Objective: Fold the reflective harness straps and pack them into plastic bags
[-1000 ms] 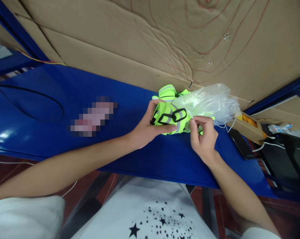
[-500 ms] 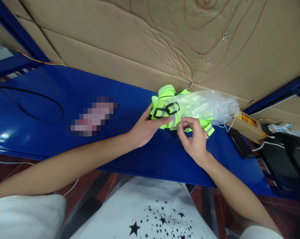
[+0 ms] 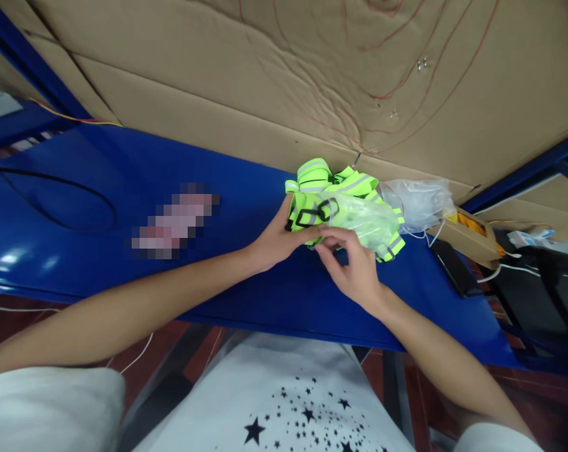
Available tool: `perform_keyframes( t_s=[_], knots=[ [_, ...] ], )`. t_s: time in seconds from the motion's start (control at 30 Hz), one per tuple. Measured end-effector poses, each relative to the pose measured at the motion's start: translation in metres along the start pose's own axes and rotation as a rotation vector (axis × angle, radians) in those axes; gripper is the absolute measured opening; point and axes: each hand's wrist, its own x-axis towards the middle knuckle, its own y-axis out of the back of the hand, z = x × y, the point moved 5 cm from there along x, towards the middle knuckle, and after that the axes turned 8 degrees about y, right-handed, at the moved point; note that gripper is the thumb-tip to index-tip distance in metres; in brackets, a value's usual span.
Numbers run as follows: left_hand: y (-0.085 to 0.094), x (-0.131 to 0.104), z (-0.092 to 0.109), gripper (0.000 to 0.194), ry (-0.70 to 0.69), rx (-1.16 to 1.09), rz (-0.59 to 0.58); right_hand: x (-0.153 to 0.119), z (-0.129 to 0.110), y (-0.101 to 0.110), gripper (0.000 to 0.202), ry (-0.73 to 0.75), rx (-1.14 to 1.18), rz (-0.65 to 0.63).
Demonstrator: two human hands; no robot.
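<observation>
My left hand (image 3: 277,242) is closed around the left end of a folded neon-yellow reflective strap bundle (image 3: 302,201) with grey stripes and black buckles (image 3: 328,208). A clear plastic bag (image 3: 363,221) covers the bundle's right part, its mouth close to the buckles. At that mouth, the thumb and fingers of my right hand (image 3: 352,263) pinch the bag's edge. More neon reflective straps (image 3: 314,172) lie coiled on the blue table just behind the held bundle, and some strap ends stick out to the right.
Another clear plastic bag (image 3: 422,204) lies right of the straps. Beyond it are an open cardboard box (image 3: 476,235) with orange contents and a black phone (image 3: 455,270). A pixelated pinkish item (image 3: 175,223) and a black cable (image 3: 76,182) are on the blue table (image 3: 246,301). Cardboard panels (image 3: 194,81) stand behind.
My right hand has moved left, drawing the plastic bag further over the strap bundle toward my left hand. The loose straps behind and the other bag at right show more now.
</observation>
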Motion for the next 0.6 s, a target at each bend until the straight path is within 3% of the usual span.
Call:
perform_keyframes(
  t_s=[0.13, 0.23, 0.4, 0.6],
  knots=[
    [-0.004, -0.009, 0.012, 0.066, -0.248, 0.388, -0.054, -0.003, 0.011, 0.017, 0.020, -0.145, 0.063, 0.145],
    [-0.005, -0.015, 0.017, 0.068, -0.383, 0.566, -0.042, -0.005, 0.015, 0.019, 0.023, -0.166, 0.101, 0.187],
    [0.000, -0.014, 0.023, 0.072, -0.497, 0.677, 0.048, -0.004, 0.007, 0.012, 0.041, -0.055, 0.085, 0.098],
    [-0.009, -0.023, 0.026, 0.070, -0.672, 0.791, -0.019, 0.000, -0.006, 0.024, 0.052, 0.124, -0.223, 0.057]
  ],
)
